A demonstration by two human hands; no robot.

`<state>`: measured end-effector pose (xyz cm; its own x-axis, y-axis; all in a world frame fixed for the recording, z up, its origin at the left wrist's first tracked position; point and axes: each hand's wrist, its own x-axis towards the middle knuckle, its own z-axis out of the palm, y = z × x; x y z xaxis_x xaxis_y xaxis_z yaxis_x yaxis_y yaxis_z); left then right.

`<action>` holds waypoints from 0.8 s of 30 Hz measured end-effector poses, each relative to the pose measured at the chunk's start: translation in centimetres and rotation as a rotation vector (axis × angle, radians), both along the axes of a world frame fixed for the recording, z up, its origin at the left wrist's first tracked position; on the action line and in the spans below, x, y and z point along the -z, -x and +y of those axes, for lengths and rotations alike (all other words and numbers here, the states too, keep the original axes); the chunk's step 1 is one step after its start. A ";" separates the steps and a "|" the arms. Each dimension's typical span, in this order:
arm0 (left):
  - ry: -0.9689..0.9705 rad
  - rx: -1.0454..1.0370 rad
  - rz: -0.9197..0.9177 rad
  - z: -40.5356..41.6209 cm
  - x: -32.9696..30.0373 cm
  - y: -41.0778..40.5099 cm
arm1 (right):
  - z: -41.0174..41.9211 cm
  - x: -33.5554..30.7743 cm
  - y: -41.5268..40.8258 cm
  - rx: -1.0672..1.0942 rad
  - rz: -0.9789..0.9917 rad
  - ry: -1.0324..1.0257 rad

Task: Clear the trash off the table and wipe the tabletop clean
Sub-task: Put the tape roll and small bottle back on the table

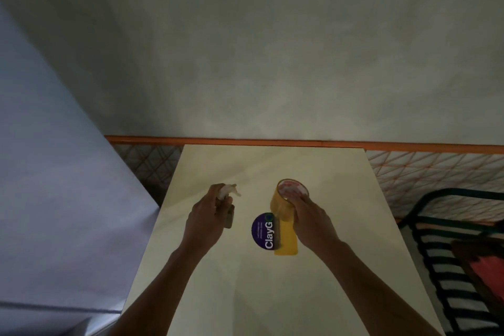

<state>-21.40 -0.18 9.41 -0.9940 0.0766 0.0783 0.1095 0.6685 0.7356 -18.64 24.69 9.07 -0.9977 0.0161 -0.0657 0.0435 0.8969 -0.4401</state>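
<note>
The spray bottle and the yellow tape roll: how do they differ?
The spray bottle is slim with a white nozzle and is gripped in the left hand; the tape roll is a wide yellow ring held from its side by the right hand. The bottle leans, while the roll stands on edge. Both are above the pale table.

The left hand [208,215] hides most of the small white-nozzled spray bottle [228,191]. Small print on the round purple sticker [262,230] blurs. The pale cream desk [245,294] runs off the bottom edge.
</note>
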 end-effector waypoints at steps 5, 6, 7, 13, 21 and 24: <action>-0.001 0.009 -0.008 0.7 -0.2 7.2 | 0.7 0.1 6.8 -0.010 -0.010 -0.066; 0.001 0.009 -0.012 0.9 -0.1 8.9 | 0.8 0.3 8.4 -0.012 -0.016 -0.076; 0.000 0.007 -0.019 1.1 -0.1 10.5 | 0.9 0.3 10.0 -0.015 -0.018 -0.086; 0.013 -0.020 -0.049 2.9 1.9 20.6 | 1.6 2.1 19.5 -0.022 -0.003 -0.125; 0.016 -0.055 -0.030 5.1 5.6 31.5 | 1.6 7.1 29.8 -0.031 -0.027 -0.134; 0.015 -0.056 -0.043 5.5 7.6 33.9 | 1.6 9.5 32.0 -0.039 -0.031 -0.134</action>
